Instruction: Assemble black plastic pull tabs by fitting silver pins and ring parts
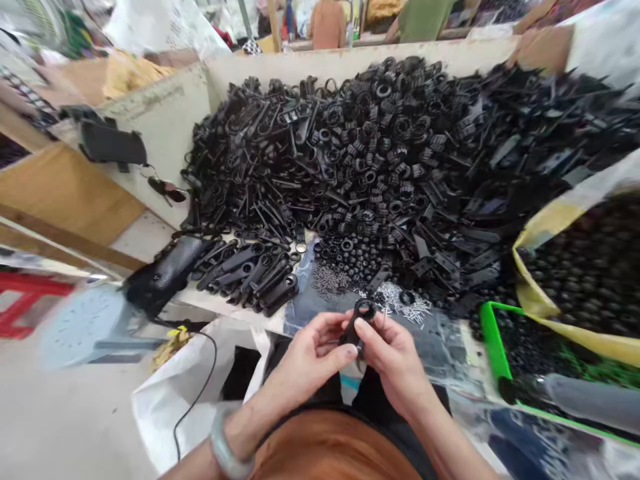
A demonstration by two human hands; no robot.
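Note:
Between my two hands, just over the table's front edge, is a black plastic part with a ring-shaped end [365, 309]. My left hand [323, 347] has its thumb and fingers closed on the part's lower body. From the other side, the thumb and fingers of my right hand [387, 347] pinch it near the ring. Behind it lie a heap of silver pins [407, 303], small grey pieces [331, 280] and black round beads [363, 260]. Long black handle-like parts [250, 273] lie in a row to the left.
Black plastic parts [370, 160] form a big heap against the bin's back wall [300, 63]. At right stand a green tray [493, 340] and a yellow-rimmed sack [537, 293]. A white sack [165, 400] and a stool [80, 327] are on the left. Two people [327, 23] are beyond.

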